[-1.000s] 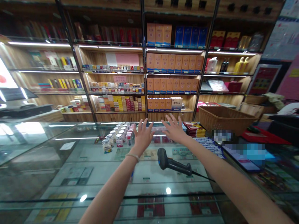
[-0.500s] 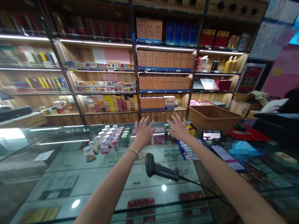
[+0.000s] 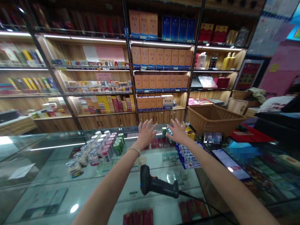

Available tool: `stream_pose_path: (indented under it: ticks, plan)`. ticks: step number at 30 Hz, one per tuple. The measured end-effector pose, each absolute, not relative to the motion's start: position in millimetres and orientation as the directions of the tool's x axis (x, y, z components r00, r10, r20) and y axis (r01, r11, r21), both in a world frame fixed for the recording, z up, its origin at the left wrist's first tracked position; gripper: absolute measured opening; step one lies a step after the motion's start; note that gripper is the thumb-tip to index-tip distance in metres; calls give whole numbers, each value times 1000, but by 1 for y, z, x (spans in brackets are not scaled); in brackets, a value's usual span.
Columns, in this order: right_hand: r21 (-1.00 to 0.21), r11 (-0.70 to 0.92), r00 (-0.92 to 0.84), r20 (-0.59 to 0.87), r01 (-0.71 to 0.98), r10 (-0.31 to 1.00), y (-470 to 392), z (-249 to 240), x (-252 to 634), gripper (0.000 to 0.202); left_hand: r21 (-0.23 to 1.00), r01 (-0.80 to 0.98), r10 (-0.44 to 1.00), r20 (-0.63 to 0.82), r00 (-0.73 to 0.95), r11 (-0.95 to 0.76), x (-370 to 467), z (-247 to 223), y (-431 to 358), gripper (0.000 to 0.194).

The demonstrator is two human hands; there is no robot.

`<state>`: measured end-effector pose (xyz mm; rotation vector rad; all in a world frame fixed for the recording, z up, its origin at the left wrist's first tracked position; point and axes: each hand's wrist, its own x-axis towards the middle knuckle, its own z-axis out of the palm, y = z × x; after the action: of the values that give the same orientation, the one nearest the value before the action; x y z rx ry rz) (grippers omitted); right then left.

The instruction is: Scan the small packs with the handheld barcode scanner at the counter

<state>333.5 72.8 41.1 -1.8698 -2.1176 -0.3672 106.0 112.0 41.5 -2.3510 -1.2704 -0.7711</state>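
Both the left hand (image 3: 145, 133) and the right hand (image 3: 177, 132) hover empty with fingers spread beyond the barcode scanner (image 3: 157, 186) on the glass counter (image 3: 58, 175), so a careless sweep leftwards could topple the small bottles (image 3: 98, 149) standing left of the scanner.

A black barcode scanner (image 3: 159, 186) is being shown beside green and red-lidded jars (image 3: 98, 150). Orange boxes (image 3: 161, 59) and blue boxes (image 3: 178, 29) are being displayed above a tan woven basket (image 3: 214, 118).
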Motion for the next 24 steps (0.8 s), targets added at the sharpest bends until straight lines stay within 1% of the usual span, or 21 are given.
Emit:
stream_pose_path:
  ticks: [4,10,18,24]
  plan:
    - [-7,124,-113,363,992,925,83,35,338,61,-88,816,624,598,502,-572,115,30,126,47]
    - [-11,130,-117,360,991,925,94,36,337,60,-96,801,611,594,523,-591,126,25,146,49]
    - [-28,139,-124,307,990,943,102,37,330,59,-43,797,647,559,519,-602,144,21,161,48]
    - [-34,152,-136,283,988,949,107,35,329,57,-72,787,644,532,550,-613,150,13,169,41]
